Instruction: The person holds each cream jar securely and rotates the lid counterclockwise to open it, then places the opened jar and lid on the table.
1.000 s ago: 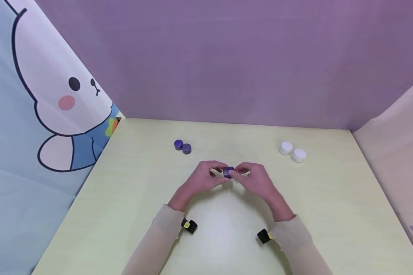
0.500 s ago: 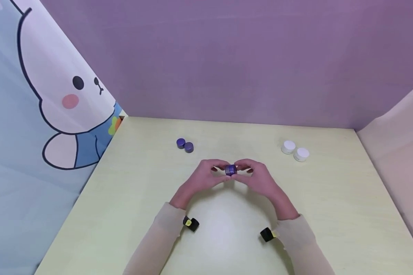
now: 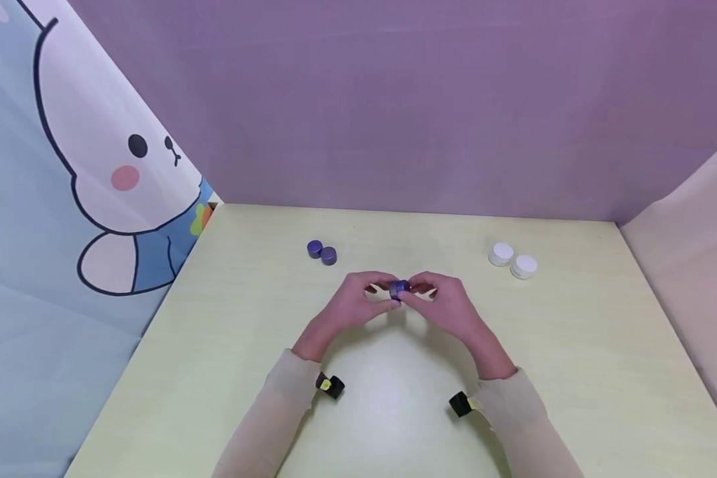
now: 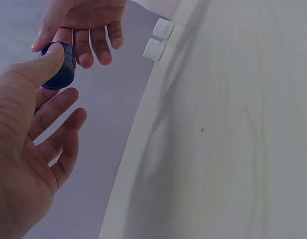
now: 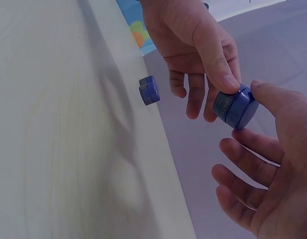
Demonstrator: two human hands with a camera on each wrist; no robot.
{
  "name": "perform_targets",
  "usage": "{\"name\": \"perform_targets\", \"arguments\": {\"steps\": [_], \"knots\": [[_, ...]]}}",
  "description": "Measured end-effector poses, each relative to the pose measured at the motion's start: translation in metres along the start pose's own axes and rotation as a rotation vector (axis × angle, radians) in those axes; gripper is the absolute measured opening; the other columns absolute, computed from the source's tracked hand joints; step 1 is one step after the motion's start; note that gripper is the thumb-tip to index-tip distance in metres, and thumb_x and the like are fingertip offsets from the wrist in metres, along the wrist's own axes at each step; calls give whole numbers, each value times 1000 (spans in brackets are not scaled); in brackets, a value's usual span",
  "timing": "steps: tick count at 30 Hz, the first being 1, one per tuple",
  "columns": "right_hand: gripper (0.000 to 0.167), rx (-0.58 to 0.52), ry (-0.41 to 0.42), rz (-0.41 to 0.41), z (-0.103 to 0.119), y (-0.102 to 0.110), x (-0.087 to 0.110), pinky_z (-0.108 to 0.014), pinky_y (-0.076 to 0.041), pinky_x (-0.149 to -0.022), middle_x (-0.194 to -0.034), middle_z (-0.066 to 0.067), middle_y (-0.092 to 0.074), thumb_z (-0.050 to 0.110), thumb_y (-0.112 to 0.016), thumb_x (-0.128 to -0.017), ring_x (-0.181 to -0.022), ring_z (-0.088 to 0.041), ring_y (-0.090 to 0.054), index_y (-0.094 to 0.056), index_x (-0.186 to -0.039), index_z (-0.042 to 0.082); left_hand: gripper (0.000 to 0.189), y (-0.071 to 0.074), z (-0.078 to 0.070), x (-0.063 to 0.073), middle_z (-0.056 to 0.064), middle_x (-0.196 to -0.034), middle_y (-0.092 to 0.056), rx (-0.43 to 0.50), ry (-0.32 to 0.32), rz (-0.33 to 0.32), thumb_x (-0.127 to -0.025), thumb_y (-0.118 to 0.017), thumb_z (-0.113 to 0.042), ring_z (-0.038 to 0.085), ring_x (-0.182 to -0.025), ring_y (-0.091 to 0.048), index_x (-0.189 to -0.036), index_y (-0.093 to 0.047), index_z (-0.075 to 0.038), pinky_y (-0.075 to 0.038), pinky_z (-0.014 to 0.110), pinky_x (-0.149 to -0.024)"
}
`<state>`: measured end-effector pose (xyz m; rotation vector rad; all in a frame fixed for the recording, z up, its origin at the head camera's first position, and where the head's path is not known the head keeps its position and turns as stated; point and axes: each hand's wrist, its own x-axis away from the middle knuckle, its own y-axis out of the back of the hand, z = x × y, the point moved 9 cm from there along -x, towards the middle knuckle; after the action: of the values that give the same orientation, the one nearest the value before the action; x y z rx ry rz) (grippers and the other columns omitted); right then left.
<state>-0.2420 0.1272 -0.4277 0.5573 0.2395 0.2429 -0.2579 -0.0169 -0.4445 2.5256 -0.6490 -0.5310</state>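
Note:
In the head view a small blue-purple screw-lid jar (image 3: pixel 398 288) is held up over the table between both hands. My left hand (image 3: pixel 360 302) grips the jar's body from the left, thumb on the near side. From the opposite side my right hand (image 3: pixel 445 302) pinches the lid (image 5: pixel 246 110) between thumb and forefinger. The right wrist view shows the lid seated on the body, with pale lettering on the body's side. The other fingers of both hands stand off the jar, loosely bent.
Two more blue-purple jars (image 3: pixel 328 256) stand side by side at the back left of the pale wooden table (image 3: pixel 573 345). At the back right stand two white jars (image 3: pixel 524 266), also close together. A purple curtain (image 3: pixel 418 113) hangs behind the table.
My right thumb came off the jar's near face toward its edge half a second ago and now lies across it again. Both hands have risen slightly with the jar.

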Motion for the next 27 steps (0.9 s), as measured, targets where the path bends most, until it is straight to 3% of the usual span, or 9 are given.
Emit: {"name": "perform_targets", "arguments": {"steps": [8, 14, 19, 27], "knots": [[33, -60, 32, 45, 1, -3, 2, -47, -45, -87, -102, 4, -70, 24, -77, -85, -101, -29, -63, -68, -115, 14, 35, 1, 2, 3, -17, -105, -68, -7, -12, -3, -84, -78, -34, 3, -95, -61, -115, -70, -22, -50, 33, -80], [42, -51, 26, 41, -2, -1, 6, -48, -44, -88, -107, -2, -69, 25, -77, -85, -104, -29, -62, -64, -122, 11, 35, -4, 4, 1, -15, -103, -69, -1, -21, 9, -83, -78, -33, 8, -94, -63, -115, -70, -21, -49, 33, -81], [31, -10, -21, 21, -8, -4, 5, -42, -50, -80, -101, -2, -70, 33, -68, -92, -95, -22, -64, -69, -111, 9, 33, -3, 7, 3, -16, -100, -68, -11, -23, -8, -83, -79, -32, 12, -92, -65, -113, -71, -21, -49, 33, -78], [39, 15, -79, -3, -10, -3, 4, -35, -53, -63, -87, 1, -70, 47, -64, -92, -81, -18, -64, -73, -97, 10, 32, -4, 5, 2, -18, -98, -68, -24, -42, -9, -84, -77, -35, 11, -92, -65, -112, -71, -22, -48, 37, -83]]}}
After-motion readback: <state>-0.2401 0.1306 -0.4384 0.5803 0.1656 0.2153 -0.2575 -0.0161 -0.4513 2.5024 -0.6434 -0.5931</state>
